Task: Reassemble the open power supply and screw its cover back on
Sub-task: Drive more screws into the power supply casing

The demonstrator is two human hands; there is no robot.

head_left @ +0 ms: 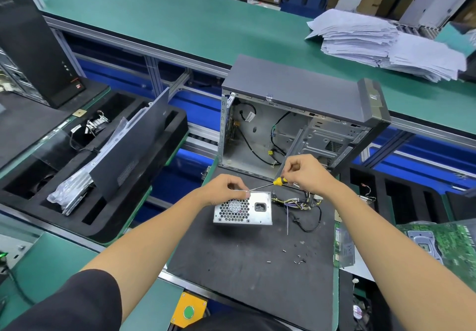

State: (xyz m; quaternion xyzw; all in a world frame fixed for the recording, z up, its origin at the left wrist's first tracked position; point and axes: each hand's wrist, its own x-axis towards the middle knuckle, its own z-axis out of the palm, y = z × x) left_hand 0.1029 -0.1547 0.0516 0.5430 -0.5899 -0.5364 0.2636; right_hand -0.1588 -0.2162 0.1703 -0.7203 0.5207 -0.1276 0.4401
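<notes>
Head view: PSU [243,208] sat on black mat [231,253] at centre of the surface, fan grille and power socket facing the camera, cover on top. Wire bundle [300,203] trailed from its right side across the mat.

Left hand [222,189] rested on the PSU's top left edge, grip clenched, fingertips pinching at the top edge where the screwdriver tip met it. What it pinched was too small to tell.

Right hand [305,170] was above and right of the PSU, grip grasping the yellow handle of screwdriver [270,184]. Shaft ran down-left, tip at the top edge of the PSU just beside the left fingertips.

Loose screws [296,257] lay scattered on the mat, front right of the PSU, well apart from it.

PC case [296,124] stood upright behind the mat, side open toward the camera, cables hanging inside, no boards visible.

Left of the mat: black foam tray [177,129] holding a dark side panel [134,140], tilted, and a bagged part beside it. Right edge: green circuit board [443,240], partly cut off. Paper stack [381,44] on the far green surface [154,8], top right. Yellow box with green button [188,311] at the near edge, between the arms.
</notes>
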